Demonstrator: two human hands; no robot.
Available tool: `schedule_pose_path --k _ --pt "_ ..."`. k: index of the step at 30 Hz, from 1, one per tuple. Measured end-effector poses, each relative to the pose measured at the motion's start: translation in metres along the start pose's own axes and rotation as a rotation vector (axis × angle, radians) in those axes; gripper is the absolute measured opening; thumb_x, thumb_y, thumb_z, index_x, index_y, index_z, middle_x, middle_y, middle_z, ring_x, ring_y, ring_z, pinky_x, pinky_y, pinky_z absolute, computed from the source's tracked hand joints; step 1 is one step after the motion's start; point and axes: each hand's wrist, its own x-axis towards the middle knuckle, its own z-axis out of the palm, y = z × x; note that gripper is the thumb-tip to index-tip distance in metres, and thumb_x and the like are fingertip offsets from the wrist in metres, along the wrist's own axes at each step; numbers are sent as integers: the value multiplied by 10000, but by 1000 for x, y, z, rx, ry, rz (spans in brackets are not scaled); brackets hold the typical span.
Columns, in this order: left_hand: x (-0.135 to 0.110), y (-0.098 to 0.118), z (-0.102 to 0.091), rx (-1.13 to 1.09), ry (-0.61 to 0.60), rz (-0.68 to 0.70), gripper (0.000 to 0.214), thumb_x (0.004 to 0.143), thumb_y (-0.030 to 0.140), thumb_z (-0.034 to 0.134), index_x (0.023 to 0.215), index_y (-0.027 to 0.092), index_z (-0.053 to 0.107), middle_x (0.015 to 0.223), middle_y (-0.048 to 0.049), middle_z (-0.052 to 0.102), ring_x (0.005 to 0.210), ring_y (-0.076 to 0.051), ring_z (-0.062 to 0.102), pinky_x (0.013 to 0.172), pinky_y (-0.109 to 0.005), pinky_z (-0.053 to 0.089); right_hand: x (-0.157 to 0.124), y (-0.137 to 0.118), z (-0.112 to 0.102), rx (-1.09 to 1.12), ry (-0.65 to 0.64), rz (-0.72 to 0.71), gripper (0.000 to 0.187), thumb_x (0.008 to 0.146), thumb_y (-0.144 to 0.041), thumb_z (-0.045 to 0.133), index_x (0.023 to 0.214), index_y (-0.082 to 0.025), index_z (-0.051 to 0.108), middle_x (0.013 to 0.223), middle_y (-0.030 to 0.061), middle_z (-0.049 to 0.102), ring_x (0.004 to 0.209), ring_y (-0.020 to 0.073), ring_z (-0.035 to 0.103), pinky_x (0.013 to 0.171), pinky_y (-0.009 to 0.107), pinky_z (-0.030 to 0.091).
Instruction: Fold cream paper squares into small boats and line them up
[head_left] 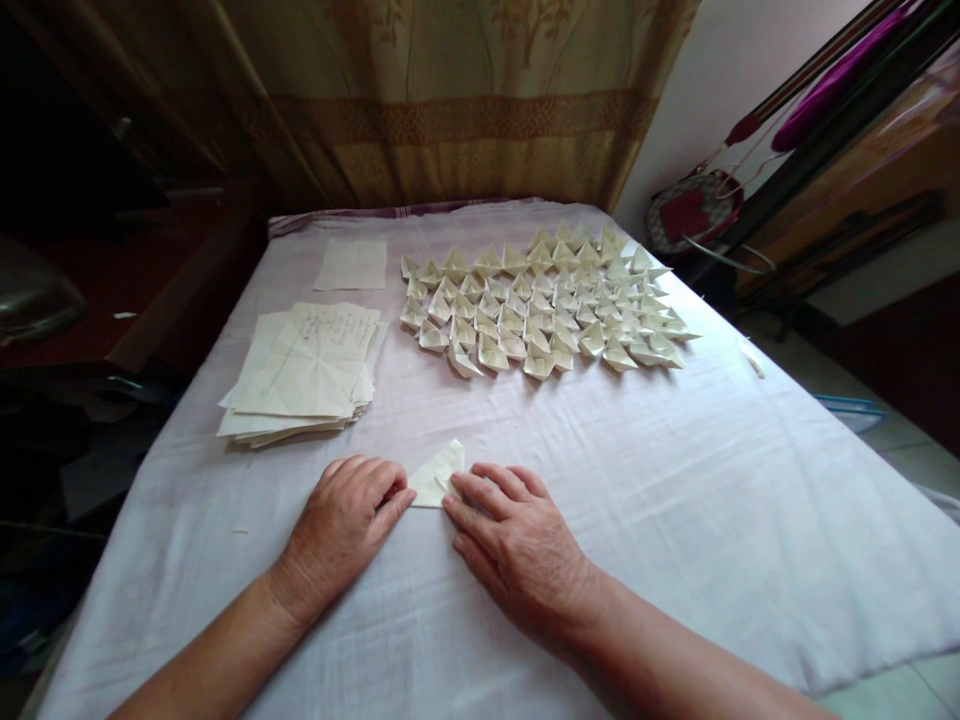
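A small folded piece of cream paper (439,473) lies flat on the white cloth (675,500) near the front. My left hand (346,525) rests palm down at its left edge, fingers curled and pressing on the paper. My right hand (510,545) lies flat at its right edge, fingers stretched out with the tips on the fold. Both hands press the paper down onto the cloth; neither lifts it.
A stack of creased paper sheets (307,370) sits at the left, with a single sheet (351,264) beyond it. Several folded paper boats (544,305) stand in rows at the back. A curtain (450,100) hangs behind; dark furniture (112,280) stands left, clutter right.
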Motion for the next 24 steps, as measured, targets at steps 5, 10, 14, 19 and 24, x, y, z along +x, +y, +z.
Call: schedule_pose_path --k 5,10,14,19,24 --pt "-10 3 -3 112 54 -14 176 947 263 506 804 220 599 762 -12 657 743 -206 600 747 -352 422 1 0 1 -2 26 -12 287 925 -283 615 1210 -258 632 1289 47 646 1199 265 526 1004 441 346" --pt "-20 23 3 146 145 179 317 944 161 463 1189 237 649 1145 -57 716 1097 -248 602 1032 -445 331 1 0 2 3 61 -13 307 914 -276 620 1220 -256 635 1267 57 657 1186 262 538 994 438 362" --pt "-26 26 11 141 45 203 375 954 287 507 1318 262 595 1317 -27 664 1316 -280 482 1128 -482 207 0 1 2 30 64 -18 338 920 -262 603 1257 -244 617 1283 49 655 1195 266 534 1006 442 349" --pt "-32 14 11 169 -111 207 532 951 396 526 1465 287 445 1457 -14 549 1426 -280 351 1192 -502 64 -2 2 0 44 80 -42 276 946 -255 554 1208 -233 639 1280 40 664 1188 264 546 1024 450 328" --pt "-31 9 7 189 -203 219 594 955 453 514 1512 318 357 1502 -11 498 1441 -274 326 1196 -504 42 -2 1 -3 3 131 -79 199 953 -225 530 1088 -233 676 1160 34 715 1107 245 586 1038 462 324"
